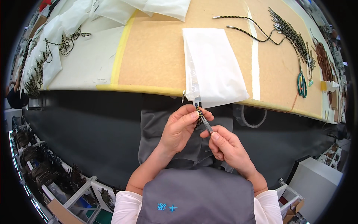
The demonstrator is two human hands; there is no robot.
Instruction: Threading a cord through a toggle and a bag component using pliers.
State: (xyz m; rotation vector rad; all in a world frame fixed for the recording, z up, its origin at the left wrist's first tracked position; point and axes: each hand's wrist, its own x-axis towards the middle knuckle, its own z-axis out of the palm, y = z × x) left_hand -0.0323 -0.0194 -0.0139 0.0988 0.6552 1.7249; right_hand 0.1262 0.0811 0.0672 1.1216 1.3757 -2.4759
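Observation:
My left hand pinches a short knotted black-and-yellow cord between thumb and fingers, just off the table's front edge. The cord sits at the lower corner of a white translucent pouch, which lies on the table and hangs slightly over the edge. A metal zipper pull shows at the pouch's left corner. In my right hand is a slim grey metal tool that looks like tweezers. Its narrow end meets the cord by my left fingertips, which partly hide the contact.
Black patterned cords with metal tips lie bundled at the right, near green-handled scissors and brown cord. More white pouches and loose cords are at the far left. A clear round ring hangs below the table edge.

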